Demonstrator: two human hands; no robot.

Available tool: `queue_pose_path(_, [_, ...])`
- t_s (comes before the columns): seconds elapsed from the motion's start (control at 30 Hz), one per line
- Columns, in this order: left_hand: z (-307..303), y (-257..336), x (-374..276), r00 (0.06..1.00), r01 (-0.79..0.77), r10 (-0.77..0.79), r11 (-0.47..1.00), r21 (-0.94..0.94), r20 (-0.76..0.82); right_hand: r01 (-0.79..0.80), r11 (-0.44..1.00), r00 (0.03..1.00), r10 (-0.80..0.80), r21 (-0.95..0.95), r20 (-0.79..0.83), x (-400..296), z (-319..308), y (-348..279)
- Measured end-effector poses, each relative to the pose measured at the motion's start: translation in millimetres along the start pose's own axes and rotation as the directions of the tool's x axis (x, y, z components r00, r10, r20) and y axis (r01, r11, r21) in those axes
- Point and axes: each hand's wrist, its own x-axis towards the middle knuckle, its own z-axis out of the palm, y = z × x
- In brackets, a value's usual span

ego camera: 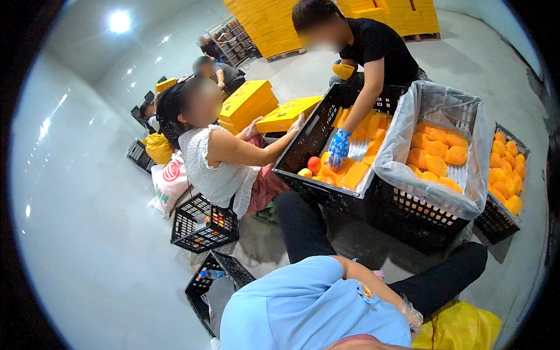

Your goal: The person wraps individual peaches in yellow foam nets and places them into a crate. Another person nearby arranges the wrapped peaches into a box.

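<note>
My left hand (412, 318), in a clear plastic glove, is low at the right, with my arm reaching across my light blue shirt. It is beside a yellow sack (461, 327); the fingers are hidden, so a grip cannot be made out. My right hand is out of view. Before my knees stands a black plastic crate (302, 186) with orange foam fruit nets (354, 175) and a few red and yellow fruits (313, 164). Next to it, a crate lined with a translucent plastic bag (431, 197) holds net-wrapped fruits (436, 151).
A co-worker's blue-gloved hand (339, 148) reaches into the net crate. Another co-worker holds a yellow carton (288, 114) beside stacked cartons (247, 105). More wrapped fruits (506, 166) fill a crate at far right. Black crates (203, 225) stand on the left; yellow carton stacks rise behind.
</note>
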Motion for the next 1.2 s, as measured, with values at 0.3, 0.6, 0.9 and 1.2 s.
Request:
queue_pose_path(0.3, [-7.3,-9.2,-5.7,0.997,0.067,-0.066,0.998,0.023,-0.030,0.011,1.000,0.996,-0.012,0.021,0.084,16.2,10.3,-6.2])
queue_pose_path(0.6, [-14.7,-8.4,-13.7,0.996,0.024,-0.016,0.995,0.099,-0.086,-0.018,1.000,0.988,0.014,0.023,0.154,31.5,24.5,-22.8])
queue_pose_path(0.9, [-31.7,13.2,-16.6,0.878,-0.135,0.283,0.920,0.368,-0.387,-0.059,0.998,0.979,0.058,-0.001,0.194,52.5,32.6,-39.2])
queue_pose_path(1.2, [-92.6,152.3,-140.6,0.562,-0.056,0.357,0.916,0.396,-0.746,-0.133,0.991,0.965,0.135,-0.027,0.223,65.1,48.3,-57.1])
